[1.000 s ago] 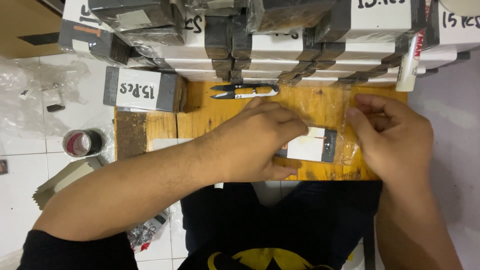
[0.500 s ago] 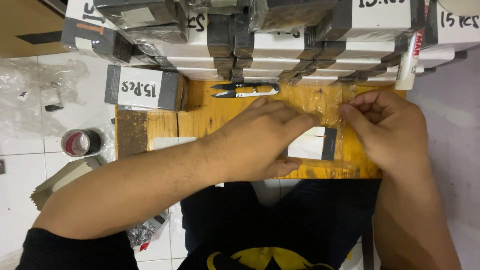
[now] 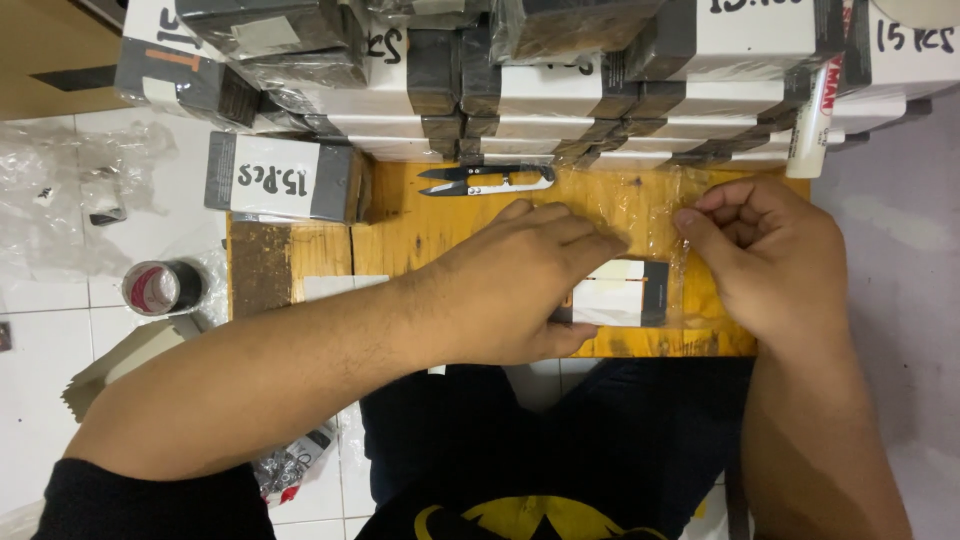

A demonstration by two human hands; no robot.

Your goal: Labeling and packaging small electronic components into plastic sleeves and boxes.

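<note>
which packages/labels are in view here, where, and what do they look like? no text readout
Small flat package: on the wooden board between left hand and right hand, grey and white, inside clear plastic wrap.
Boxed bundle: at the board's far-left corner, rectangular, grey with a white handwritten label.
Stacked bundles: behind the board, grey and white, some plastic-wrapped.
Tape roll: floor left, round, dark.

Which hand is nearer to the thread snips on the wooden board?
Left. The left hand lies just below the thread snips, its fingers nearly under them; the right hand sits off to their right, pinching clear plastic wrap.
</note>
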